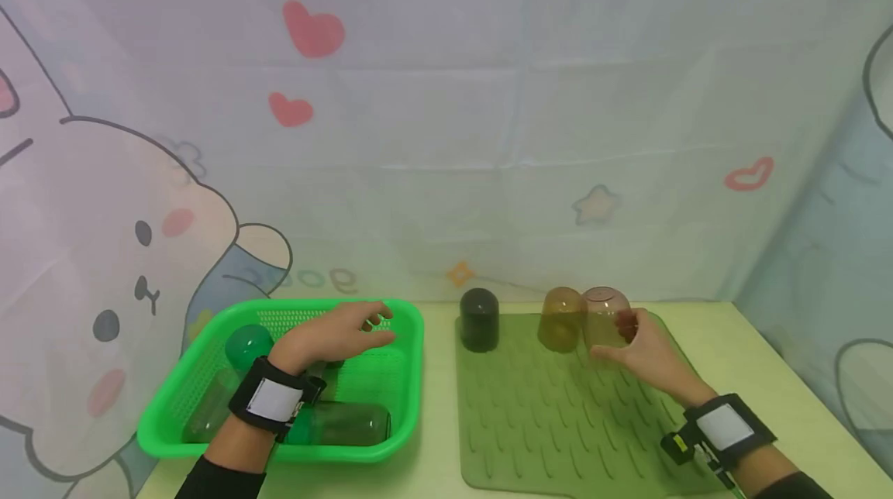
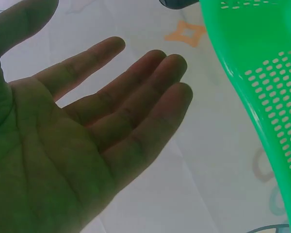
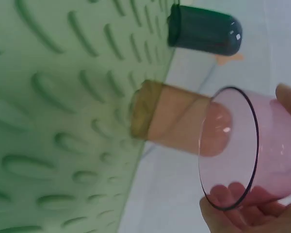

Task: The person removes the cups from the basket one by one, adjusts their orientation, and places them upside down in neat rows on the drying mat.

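Note:
My right hand (image 1: 652, 356) grips a pink see-through cup (image 1: 605, 311) around its sides, mouth down. In the right wrist view its rim (image 3: 254, 145) shows apart from the green drying mat (image 1: 523, 421). Beside it an amber cup (image 1: 560, 321) stands upside down on the mat, and further left a dark cup (image 1: 479, 321) stands the same way. My left hand (image 1: 331, 335) hovers over the green basket (image 1: 416, 375), holding nothing; the left wrist view shows its bare palm and loosely extended fingers (image 2: 136, 145).
Inside the basket lie a teal cup (image 1: 249, 345), a clear cup (image 1: 212, 408) at the left and a smoky dark cup (image 1: 352, 423) at the front; the left forearm covers part of it. A strip of pale yellow table (image 1: 439, 406) separates basket and mat. A printed cloth (image 1: 446, 135) hangs behind.

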### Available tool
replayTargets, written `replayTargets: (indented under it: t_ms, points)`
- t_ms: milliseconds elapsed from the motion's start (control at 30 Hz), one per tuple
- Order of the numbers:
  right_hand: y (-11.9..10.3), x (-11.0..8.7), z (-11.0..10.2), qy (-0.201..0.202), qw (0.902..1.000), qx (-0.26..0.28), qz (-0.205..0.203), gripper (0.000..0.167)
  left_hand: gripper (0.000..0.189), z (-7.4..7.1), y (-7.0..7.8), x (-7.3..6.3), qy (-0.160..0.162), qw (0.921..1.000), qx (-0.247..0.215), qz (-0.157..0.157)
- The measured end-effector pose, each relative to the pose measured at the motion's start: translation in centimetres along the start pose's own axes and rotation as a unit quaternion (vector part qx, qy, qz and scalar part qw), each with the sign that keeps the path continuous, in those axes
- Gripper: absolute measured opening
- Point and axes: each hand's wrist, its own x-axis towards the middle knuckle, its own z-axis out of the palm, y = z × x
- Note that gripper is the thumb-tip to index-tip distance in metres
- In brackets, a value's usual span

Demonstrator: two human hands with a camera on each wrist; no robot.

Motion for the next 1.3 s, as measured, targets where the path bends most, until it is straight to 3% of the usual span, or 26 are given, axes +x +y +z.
replayTargets:
  t_ms: [200, 400, 600, 800, 1000, 1300]
  points:
    - [2.9, 0.8, -0.3, 0.012, 0.9980, 0.007, 0.062, 0.087, 0.038, -0.1, -0.4, -0.2, -0.009, 0.9995, 0.025, -0.018]
    - [5.5, 1.5, -1.6, 0.018, 0.9935, 0.004, 0.112, 0.082, 0.039, -0.1, -0.1, 0.0, -0.024, 0.9986, 0.043, -0.021]
    - [6.3, 2.3, -2.1, 0.030, 0.9912, -0.007, 0.129, 0.088, 0.042, -0.6, -0.1, -0.2, -0.031, 0.9975, 0.056, -0.032]
    - [7.1, 3.3, -1.1, 0.061, 0.9886, -0.020, 0.136, 0.088, 0.044, -1.0, -0.5, -0.5, -0.039, 0.9969, 0.056, -0.039]
    - [8.4, 3.9, -0.8, 0.094, 0.9831, -0.025, 0.155, 0.089, 0.041, -1.0, -0.1, 0.2, -0.049, 0.9958, 0.063, -0.046]
    - [10.4, 5.1, 0.0, 0.113, 0.9769, -0.027, 0.179, 0.090, 0.038, -0.8, -0.1, 0.7, -0.058, 0.9939, 0.064, -0.068]
